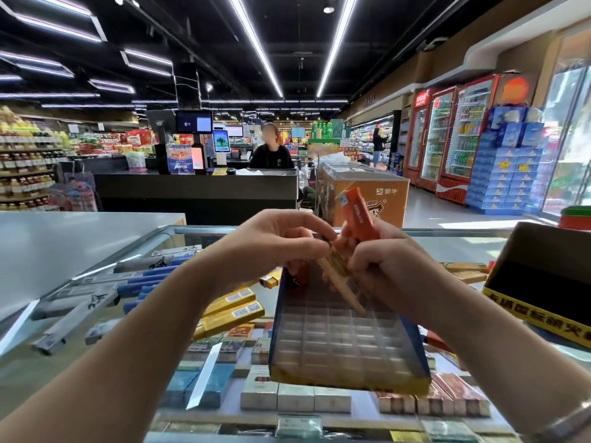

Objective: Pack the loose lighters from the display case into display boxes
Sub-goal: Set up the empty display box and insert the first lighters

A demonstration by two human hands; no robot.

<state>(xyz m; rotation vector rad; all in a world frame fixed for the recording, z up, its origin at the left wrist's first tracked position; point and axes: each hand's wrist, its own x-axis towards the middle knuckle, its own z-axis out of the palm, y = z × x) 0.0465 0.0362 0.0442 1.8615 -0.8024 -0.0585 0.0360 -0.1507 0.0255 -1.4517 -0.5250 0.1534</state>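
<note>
A glass counter (128, 260) in a supermarket runs under both hands, cigarette cartons (230, 310) showing beneath it left of and below the left hand (271, 241). Beyond the hands, a cashier (271, 148) sits at a dark checkout desk (198, 187). The left hand's fingers curl onto a blurred tan strip, possibly lighters. The right hand (380, 260) grips an orange lighter (358, 219), tilted upward. Below both hands sits the gridded display box (342, 340). Right of the right hand stands a black box (540, 282), with drink fridges (447, 135) far behind.
</note>
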